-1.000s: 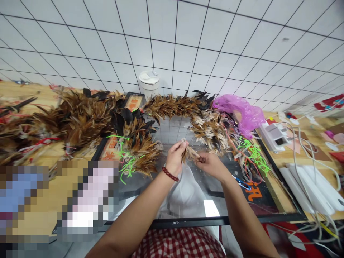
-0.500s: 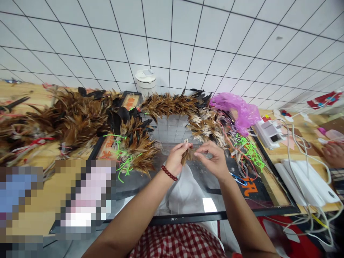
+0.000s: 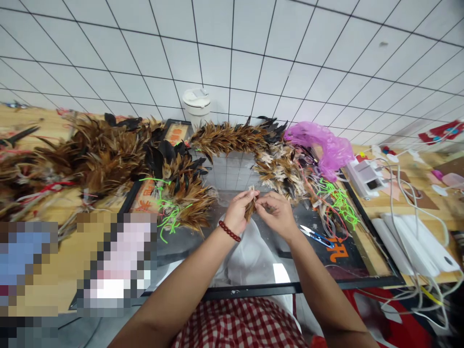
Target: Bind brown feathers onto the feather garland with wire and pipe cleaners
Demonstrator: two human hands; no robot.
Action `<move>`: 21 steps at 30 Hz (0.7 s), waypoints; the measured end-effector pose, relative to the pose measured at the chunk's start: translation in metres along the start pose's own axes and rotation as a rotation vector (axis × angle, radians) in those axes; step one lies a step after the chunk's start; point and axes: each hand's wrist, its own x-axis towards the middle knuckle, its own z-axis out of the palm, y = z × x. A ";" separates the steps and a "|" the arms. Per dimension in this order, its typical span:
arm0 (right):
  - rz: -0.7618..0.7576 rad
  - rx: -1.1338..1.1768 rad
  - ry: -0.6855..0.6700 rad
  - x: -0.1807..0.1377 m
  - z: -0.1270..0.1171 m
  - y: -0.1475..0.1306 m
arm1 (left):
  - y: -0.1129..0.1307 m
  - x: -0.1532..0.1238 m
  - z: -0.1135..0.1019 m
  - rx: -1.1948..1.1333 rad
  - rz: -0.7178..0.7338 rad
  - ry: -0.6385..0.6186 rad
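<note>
Above the glossy dark panel, my left hand (image 3: 237, 211) pinches a small bunch of brown feathers (image 3: 250, 210) by its pale quill ends. My right hand (image 3: 277, 212) meets the bunch from the right, thumb and fingertips pressed together at its side; the feathers there are too small to make out singly. A pile of loose pale and brown feathers (image 3: 281, 171) lies just beyond my right hand. Blue-handled thread snips (image 3: 317, 236) rest on the panel beside my right wrist. To the left lies a feather bundle (image 3: 188, 198) with bright green ties (image 3: 168, 215).
A long row of feathers (image 3: 232, 137) lies along the back near a white lidded bucket (image 3: 197, 104). More feather bundles (image 3: 97, 154) cover the left. At right are a pink plastic bag (image 3: 322, 142), green strings (image 3: 337, 200), a white charger (image 3: 366, 176) and white cabled power units (image 3: 409, 241).
My right hand has moved left, from a small gap to contact with the feather bunch. The snips show more fully now. My left hand has stayed nearly in place.
</note>
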 end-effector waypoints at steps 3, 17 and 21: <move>0.038 0.080 0.035 0.000 -0.006 -0.001 | 0.003 0.001 -0.001 -0.022 0.004 0.046; 0.269 0.389 0.165 0.002 -0.018 0.020 | -0.005 -0.009 0.005 0.291 0.159 -0.094; 0.239 0.408 0.215 0.003 -0.012 0.013 | -0.009 -0.010 0.005 0.405 0.182 -0.169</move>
